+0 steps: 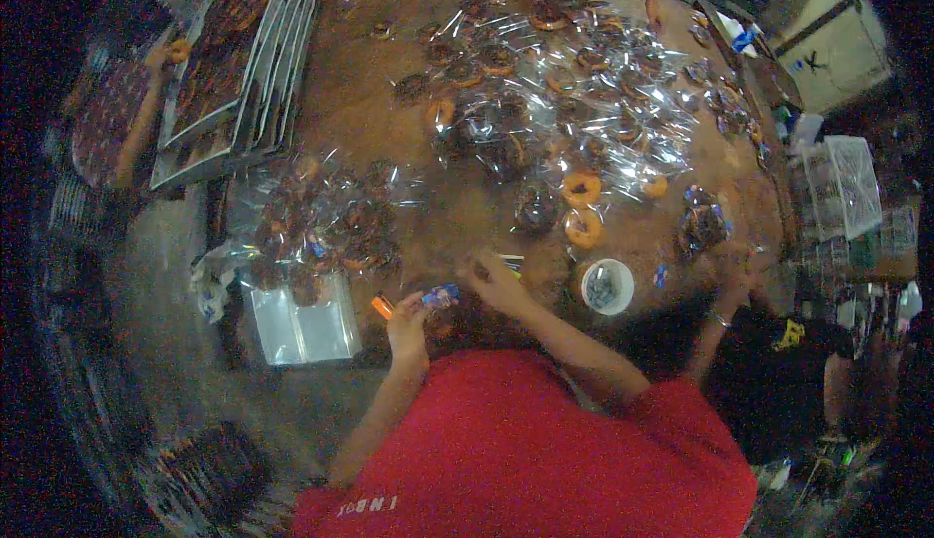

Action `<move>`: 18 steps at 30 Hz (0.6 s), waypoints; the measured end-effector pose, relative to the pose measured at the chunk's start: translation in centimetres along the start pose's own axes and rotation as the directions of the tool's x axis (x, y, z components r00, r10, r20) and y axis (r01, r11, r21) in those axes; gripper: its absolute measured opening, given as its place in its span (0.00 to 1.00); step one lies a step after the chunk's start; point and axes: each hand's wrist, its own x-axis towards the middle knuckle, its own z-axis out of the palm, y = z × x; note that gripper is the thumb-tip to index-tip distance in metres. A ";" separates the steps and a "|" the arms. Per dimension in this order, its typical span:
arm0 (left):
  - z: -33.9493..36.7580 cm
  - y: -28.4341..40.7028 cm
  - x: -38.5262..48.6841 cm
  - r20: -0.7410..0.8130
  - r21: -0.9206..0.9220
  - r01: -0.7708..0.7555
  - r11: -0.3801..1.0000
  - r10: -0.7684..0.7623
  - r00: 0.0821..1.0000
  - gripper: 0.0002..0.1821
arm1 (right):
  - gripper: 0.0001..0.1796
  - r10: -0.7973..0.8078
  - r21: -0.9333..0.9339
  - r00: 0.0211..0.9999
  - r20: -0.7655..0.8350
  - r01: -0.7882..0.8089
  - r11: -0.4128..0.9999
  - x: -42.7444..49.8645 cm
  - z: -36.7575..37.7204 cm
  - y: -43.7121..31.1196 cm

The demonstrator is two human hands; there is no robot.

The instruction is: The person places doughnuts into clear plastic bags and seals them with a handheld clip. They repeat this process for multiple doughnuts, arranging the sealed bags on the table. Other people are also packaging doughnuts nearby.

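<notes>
My left hand (407, 330) grips a small blue printed card (441, 296) at the table's near edge. An orange object (381, 307), unclear in kind, shows at the outer side of that hand. Just to the right, my right hand (498, 284) hovers low at the tabletop, its fingers blurred; whether it holds anything is not visible. A small stack with pale edges (512, 262) lies beside it. To the left are flat clear plastic bags (303, 323) and a heap of bagged chocolate-coated doughnuts (328, 220). A white tub (608, 287) with greyish contents stands to the right.
Many clear-wrapped doughnuts (554, 93) cover the far table (350, 64), with plain rings (582, 227) nearer. Stacked metal trays (241, 78) stand at left. Co-workers' hands appear at right (740, 268), far side (654, 13) and left (155, 64). Plastic crates (839, 188) are off right.
</notes>
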 end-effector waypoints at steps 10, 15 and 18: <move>-0.6 1.2 0.7 0.231 -0.089 -0.022 0.996 0.042 0.972 0.18 | 0.22 0.110 0.301 0.990 -0.084 -0.080 0.950 -4.8 -11.0 -7.1; -3.2 -0.3 0.6 0.385 0.013 0.086 0.996 -0.084 0.919 0.13 | 0.24 0.169 0.513 0.670 -0.723 0.358 0.780 -5.1 -17.7 -10.5; -3.2 -0.8 0.5 0.398 -0.004 0.141 0.990 -0.128 0.908 0.12 | 0.24 0.029 0.413 0.854 -0.519 0.221 0.884 -6.6 -14.8 -11.2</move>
